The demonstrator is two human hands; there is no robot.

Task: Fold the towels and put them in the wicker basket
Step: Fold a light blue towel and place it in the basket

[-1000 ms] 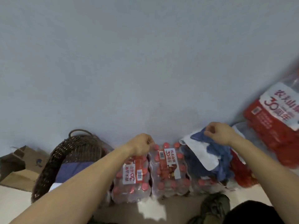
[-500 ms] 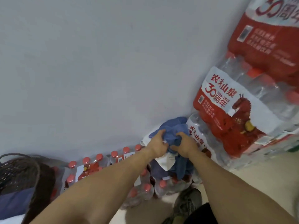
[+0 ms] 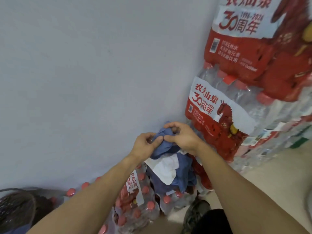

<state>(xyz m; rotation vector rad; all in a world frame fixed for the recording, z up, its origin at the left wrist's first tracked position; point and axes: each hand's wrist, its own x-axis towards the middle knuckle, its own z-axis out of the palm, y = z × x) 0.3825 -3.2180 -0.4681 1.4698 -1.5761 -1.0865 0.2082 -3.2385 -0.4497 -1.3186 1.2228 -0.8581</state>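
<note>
at near left sits the wicker basket [image 3: 16, 206]. farther right, towels [image 3: 170, 168] lie heaped on water bottle packs [image 3: 135, 196]. above them, left hand [image 3: 146, 146] and right hand [image 3: 183, 137] each pinch a blue towel [image 3: 163, 141], grips clamped.

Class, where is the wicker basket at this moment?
In the head view the basket sits at the bottom left corner by the wall, partly cut off, left of the water packs and far from both hands holding the blue towel.
</note>
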